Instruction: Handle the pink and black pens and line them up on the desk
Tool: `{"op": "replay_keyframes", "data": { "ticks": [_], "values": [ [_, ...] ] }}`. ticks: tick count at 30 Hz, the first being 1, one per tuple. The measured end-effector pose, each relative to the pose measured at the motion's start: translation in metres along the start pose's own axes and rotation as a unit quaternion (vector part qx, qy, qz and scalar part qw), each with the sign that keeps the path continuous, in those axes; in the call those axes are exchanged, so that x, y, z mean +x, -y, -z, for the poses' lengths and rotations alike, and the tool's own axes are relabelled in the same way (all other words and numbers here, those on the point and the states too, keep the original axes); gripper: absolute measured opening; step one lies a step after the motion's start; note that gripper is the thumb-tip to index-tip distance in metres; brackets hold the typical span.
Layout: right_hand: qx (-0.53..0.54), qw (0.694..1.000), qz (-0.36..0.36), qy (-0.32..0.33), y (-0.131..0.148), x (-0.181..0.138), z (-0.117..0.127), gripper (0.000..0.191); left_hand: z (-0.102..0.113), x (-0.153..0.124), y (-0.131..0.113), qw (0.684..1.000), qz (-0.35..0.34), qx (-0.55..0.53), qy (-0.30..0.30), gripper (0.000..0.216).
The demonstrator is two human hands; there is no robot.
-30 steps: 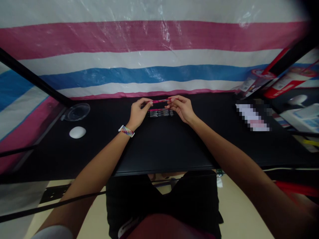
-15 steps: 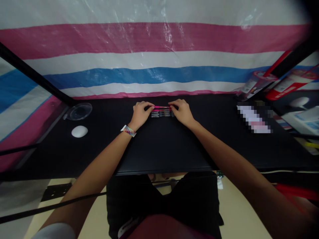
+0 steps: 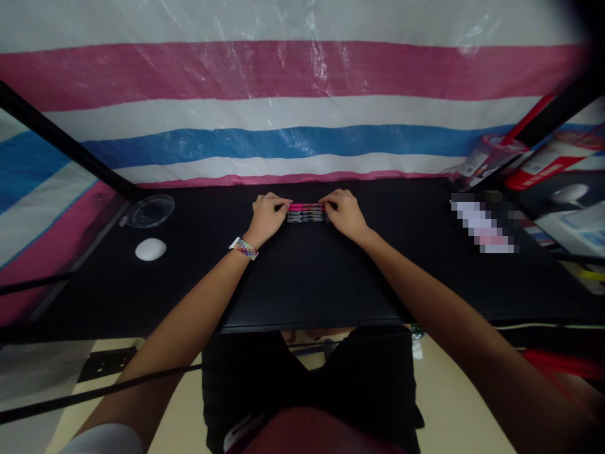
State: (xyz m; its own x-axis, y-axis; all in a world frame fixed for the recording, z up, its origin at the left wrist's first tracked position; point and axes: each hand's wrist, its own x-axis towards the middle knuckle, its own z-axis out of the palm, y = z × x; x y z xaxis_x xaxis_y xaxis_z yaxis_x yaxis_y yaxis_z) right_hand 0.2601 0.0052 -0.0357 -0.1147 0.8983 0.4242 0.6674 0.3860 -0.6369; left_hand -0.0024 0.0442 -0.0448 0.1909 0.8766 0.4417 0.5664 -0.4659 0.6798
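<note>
A small row of pens (image 3: 305, 219) lies side by side on the black table, pointing left to right in the middle of the head view. The nearer ones have clear and grey caps. Along the far side lies a pink-capped pen (image 3: 301, 205), close against the others. My left hand (image 3: 267, 215) pinches its capped left end between thumb and fingers. At the opposite end, my right hand (image 3: 346, 213) has its thumb and fingertips closed on the tip, which they partly hide. A woven multicoloured band (image 3: 244, 248) circles my left wrist.
On the left sit a white rounded object (image 3: 150, 250) and a clear plastic lid (image 3: 151, 211). A clear cup with a red rim (image 3: 489, 161) stands at the back right, near a blurred-out flat item (image 3: 482, 222). A striped sheet (image 3: 283, 113) hangs behind the table (image 3: 312, 284).
The pink-capped pen has come down nearer the row and now lies level with the pens beside it. Both hands have barely shifted and keep its ends.
</note>
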Motion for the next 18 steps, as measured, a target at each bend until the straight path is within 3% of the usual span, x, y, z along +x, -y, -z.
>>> {"op": "replay_keyframes", "data": {
  "ticks": [6,10,14,18],
  "values": [
    [0.015,1.000,-0.002,-0.023,0.002,-0.001,0.000,0.037,-0.002,0.001,0.003,1.000,0.000,0.019,0.002,0.023],
    [0.104,0.989,-0.036,-0.094,0.002,0.001,-0.001,0.038,-0.002,0.002,0.002,0.995,0.001,-0.095,-0.025,0.025],
    [0.252,0.950,-0.123,-0.137,0.003,0.004,-0.009,0.035,-0.012,0.002,-0.002,0.976,0.047,-0.211,-0.038,0.029],
    [0.355,0.914,-0.155,-0.120,0.006,0.005,-0.020,0.036,-0.024,0.002,-0.008,0.947,0.087,-0.309,-0.017,0.029]
  ]
}}
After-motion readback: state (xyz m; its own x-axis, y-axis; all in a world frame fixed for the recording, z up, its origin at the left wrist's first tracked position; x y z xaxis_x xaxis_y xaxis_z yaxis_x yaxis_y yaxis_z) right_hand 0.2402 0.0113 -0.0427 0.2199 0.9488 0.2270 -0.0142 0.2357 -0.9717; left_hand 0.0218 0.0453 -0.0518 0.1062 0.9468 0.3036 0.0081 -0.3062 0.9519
